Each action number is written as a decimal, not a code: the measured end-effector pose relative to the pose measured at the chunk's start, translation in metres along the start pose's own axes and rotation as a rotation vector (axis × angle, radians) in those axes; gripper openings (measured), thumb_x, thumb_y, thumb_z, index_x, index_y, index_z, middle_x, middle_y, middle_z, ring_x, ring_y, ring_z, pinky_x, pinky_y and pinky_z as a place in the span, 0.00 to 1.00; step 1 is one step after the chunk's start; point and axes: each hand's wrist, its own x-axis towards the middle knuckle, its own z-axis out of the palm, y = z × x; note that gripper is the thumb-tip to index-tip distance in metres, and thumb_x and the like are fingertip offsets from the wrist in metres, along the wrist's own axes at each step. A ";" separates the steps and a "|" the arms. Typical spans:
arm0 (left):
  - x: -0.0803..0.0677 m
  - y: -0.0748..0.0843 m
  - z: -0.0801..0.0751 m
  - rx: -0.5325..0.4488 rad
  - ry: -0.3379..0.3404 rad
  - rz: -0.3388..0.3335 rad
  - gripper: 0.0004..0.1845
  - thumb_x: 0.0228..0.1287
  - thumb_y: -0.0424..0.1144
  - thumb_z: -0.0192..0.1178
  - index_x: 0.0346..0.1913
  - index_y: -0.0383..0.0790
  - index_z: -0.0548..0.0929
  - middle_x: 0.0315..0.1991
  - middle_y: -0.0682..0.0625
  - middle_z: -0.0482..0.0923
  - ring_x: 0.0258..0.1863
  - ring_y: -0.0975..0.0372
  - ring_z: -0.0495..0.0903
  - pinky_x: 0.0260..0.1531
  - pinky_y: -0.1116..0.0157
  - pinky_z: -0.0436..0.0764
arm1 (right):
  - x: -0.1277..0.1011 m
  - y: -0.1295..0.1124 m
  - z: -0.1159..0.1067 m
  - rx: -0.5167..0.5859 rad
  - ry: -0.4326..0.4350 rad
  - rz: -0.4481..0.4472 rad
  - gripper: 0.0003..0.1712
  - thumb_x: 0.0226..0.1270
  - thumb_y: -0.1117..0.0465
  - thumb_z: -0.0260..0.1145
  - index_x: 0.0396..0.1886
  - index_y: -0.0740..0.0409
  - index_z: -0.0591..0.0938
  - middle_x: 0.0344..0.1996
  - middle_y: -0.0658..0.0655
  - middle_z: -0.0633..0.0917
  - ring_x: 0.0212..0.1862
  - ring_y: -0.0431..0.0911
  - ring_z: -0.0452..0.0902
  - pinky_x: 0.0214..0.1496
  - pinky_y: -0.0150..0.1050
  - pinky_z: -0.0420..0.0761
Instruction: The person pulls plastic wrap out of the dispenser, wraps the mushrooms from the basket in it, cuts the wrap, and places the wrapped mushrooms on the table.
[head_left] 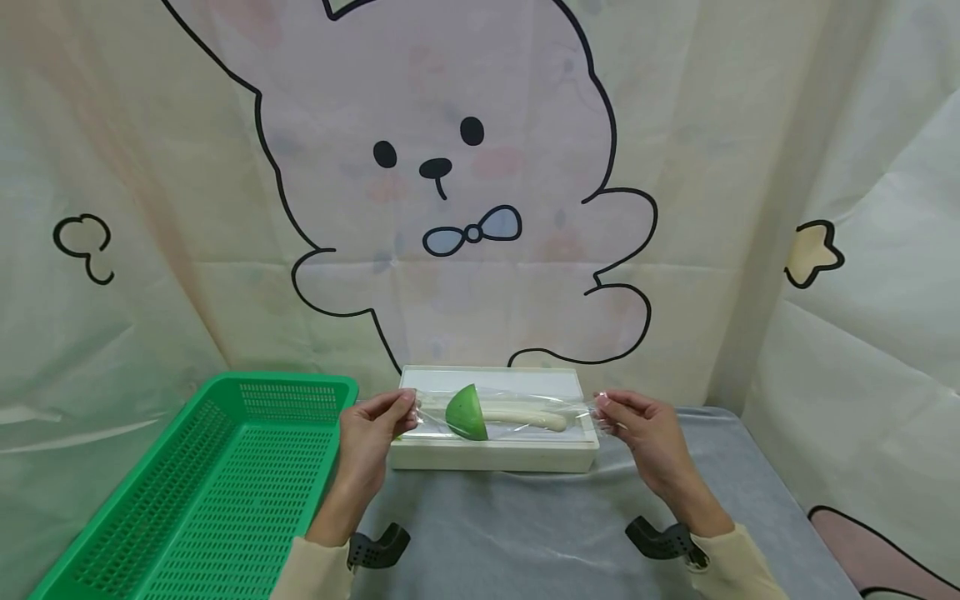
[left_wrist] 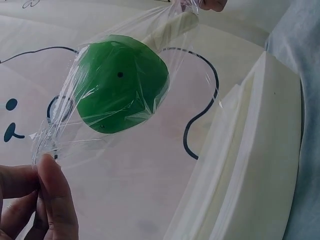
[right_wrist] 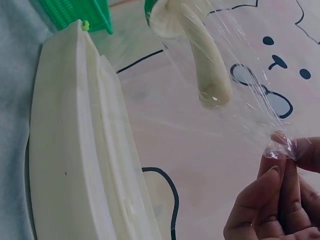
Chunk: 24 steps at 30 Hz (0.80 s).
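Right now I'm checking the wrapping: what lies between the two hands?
In the head view, clear plastic film stretches from the left hand to the right hand, wrapped round a green-capped toy mushroom, above the white box.

The head camera looked forward and down from well back; each wrist camera sat close, angled upward from below — all three shared the white box (head_left: 491,454) and rabbit backdrop (head_left: 450,208).
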 end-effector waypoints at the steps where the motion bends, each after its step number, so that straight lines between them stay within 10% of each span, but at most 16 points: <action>1: 0.000 0.001 0.000 0.000 -0.001 0.000 0.13 0.67 0.28 0.66 0.51 0.21 0.84 0.32 0.48 0.86 0.28 0.65 0.84 0.34 0.68 0.86 | -0.001 -0.001 0.000 0.000 0.002 0.000 0.12 0.72 0.66 0.67 0.49 0.71 0.85 0.37 0.51 0.89 0.38 0.40 0.83 0.42 0.32 0.84; 24: -0.035 -0.023 -0.017 0.041 0.011 -0.158 0.13 0.68 0.28 0.65 0.50 0.20 0.83 0.27 0.46 0.84 0.24 0.64 0.83 0.29 0.67 0.86 | -0.036 0.031 -0.003 -0.022 -0.033 0.098 0.10 0.74 0.66 0.63 0.46 0.72 0.79 0.32 0.60 0.83 0.31 0.48 0.85 0.30 0.44 0.87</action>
